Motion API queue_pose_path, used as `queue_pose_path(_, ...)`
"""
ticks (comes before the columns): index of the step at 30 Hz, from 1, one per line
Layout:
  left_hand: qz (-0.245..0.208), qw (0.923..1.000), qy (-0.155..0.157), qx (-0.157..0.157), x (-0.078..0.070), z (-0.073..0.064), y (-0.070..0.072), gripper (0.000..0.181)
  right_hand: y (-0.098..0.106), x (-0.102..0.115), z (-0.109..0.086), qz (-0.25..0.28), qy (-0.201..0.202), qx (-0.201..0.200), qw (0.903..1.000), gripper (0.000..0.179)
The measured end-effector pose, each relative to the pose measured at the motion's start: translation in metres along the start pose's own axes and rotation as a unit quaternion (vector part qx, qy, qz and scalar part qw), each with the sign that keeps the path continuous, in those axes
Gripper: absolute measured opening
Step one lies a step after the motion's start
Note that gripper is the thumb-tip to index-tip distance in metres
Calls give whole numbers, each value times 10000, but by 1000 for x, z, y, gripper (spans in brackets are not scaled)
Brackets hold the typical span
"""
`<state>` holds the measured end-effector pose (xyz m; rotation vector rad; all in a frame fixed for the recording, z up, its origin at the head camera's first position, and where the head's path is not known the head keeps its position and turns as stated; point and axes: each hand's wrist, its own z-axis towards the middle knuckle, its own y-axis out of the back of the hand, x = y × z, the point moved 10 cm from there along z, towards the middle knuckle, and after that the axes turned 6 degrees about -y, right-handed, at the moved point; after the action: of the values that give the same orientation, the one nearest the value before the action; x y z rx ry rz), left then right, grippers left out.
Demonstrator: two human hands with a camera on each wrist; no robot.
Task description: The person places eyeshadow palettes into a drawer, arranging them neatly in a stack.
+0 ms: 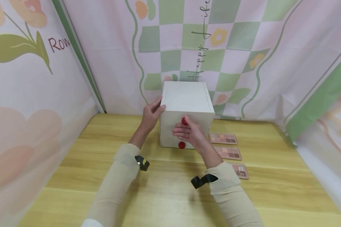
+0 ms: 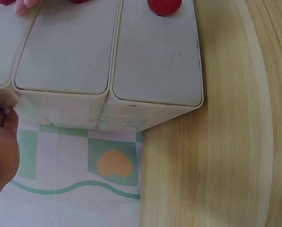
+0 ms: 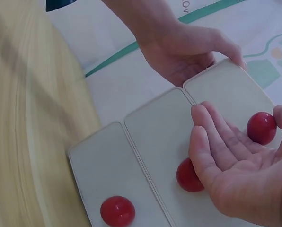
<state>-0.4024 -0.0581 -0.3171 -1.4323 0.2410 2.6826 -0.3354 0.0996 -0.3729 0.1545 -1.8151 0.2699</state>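
Near the table's (image 1: 164, 192) back edge, left hand (image 1: 150, 116) grips box (image 1: 187, 96); right hand (image 1: 194, 134), apart, fingers extended, touches top knob (image 1: 184, 121). Firm bracing should prevent sliding.

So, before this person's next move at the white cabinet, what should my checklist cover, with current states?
Left hand touching the white cabinet at its upper left edge: ok.
Right hand with thumb at the top red knob: ok.
Right fingers wrapped round that knob: not ok, extended below it.
Three drawers closed: ok, fronts look flush.
Palettes right of the cabinet: ok.
Drawer contents: cannot tell, hidden.
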Motion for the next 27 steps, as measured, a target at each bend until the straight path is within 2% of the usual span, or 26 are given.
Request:
queue_pose_path(9,-8,9999,70,79,2,3,-2,56,-1,0,1,210,28,-180,9996,61)
queue_pose_path(19,34,10000,24,-28,2,1,1,59,-4,-1,-1,667,-53,-143,9977,49)
queue_pose_path(27,-12,10000,17,6,1,0,-1,58,-4,-3,-6,734,-18,-186,9971,44)
